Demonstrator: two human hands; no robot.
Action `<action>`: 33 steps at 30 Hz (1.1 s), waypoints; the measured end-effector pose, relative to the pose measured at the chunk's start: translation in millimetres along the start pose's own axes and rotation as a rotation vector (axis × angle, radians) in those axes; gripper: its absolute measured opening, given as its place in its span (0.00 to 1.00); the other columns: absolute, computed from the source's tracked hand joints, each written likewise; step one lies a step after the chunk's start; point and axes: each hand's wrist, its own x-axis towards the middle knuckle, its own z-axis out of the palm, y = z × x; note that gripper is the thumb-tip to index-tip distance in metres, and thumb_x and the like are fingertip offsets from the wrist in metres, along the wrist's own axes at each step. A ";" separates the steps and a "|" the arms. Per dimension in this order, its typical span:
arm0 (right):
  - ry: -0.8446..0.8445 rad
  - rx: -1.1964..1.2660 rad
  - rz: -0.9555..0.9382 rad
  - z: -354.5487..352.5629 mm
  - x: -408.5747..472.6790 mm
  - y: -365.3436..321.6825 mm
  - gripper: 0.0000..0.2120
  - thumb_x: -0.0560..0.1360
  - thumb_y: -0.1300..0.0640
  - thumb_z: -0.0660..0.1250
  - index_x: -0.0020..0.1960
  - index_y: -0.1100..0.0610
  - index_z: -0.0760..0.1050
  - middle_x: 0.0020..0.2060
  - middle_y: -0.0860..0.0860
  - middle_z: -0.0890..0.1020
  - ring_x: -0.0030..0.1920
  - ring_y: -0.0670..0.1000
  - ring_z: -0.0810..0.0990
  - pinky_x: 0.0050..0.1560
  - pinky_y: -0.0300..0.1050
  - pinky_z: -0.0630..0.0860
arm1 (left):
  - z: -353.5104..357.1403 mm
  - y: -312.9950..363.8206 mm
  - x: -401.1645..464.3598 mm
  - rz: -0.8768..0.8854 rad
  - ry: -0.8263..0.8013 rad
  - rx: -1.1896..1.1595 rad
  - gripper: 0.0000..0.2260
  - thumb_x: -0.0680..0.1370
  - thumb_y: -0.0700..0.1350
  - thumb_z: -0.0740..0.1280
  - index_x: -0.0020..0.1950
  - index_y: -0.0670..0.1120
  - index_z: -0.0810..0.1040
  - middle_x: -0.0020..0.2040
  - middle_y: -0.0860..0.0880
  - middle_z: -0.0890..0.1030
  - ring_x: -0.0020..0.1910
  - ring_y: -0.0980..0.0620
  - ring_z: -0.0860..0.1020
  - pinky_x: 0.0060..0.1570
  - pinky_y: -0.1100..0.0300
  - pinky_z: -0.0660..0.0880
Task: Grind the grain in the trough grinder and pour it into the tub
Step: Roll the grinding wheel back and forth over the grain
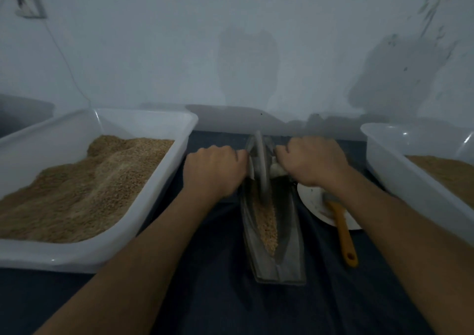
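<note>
Trough grinder (279, 245) placed lengthwise on dark cloth (205, 296), between 2 white tubs. Grain (266, 221) lying along trough channel. Grinding wheel (260, 165) upright in trough, at far end. Left hand (214, 170) clenched around axle handle left of wheel; right hand (311, 161) clenched around handle on right. Left tub (164, 191) heaped with grain; right tub (400, 178) partly filled. Orange-handled brush (342, 229) resting on white plate (311, 201) beside trough.
</note>
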 end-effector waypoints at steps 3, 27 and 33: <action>0.215 -0.012 0.132 -0.8 -58.8 -23.8 0.19 0.80 0.50 0.49 0.33 0.55 0.63 0.26 0.47 0.65 0.26 0.50 0.64 0.32 0.44 0.58 | -13.7 9.8 -34.1 0.065 0.120 0.013 0.14 0.83 0.45 0.45 0.42 0.48 0.66 0.35 0.51 0.68 0.31 0.48 0.66 0.32 0.56 0.60; 0.233 0.032 0.096 -7.5 -70.1 -28.0 0.19 0.82 0.50 0.50 0.34 0.53 0.64 0.27 0.47 0.68 0.26 0.50 0.65 0.31 0.45 0.60 | -22.3 14.3 -40.3 0.037 0.028 -0.044 0.14 0.85 0.49 0.41 0.45 0.51 0.62 0.41 0.52 0.68 0.37 0.47 0.70 0.37 0.54 0.65; 0.413 0.094 0.029 -14.7 -83.2 -35.2 0.23 0.82 0.47 0.46 0.30 0.50 0.62 0.23 0.45 0.64 0.22 0.48 0.62 0.28 0.43 0.59 | -28.8 13.7 -76.5 0.033 0.030 0.063 0.19 0.83 0.51 0.29 0.49 0.54 0.58 0.44 0.53 0.66 0.37 0.49 0.67 0.36 0.52 0.58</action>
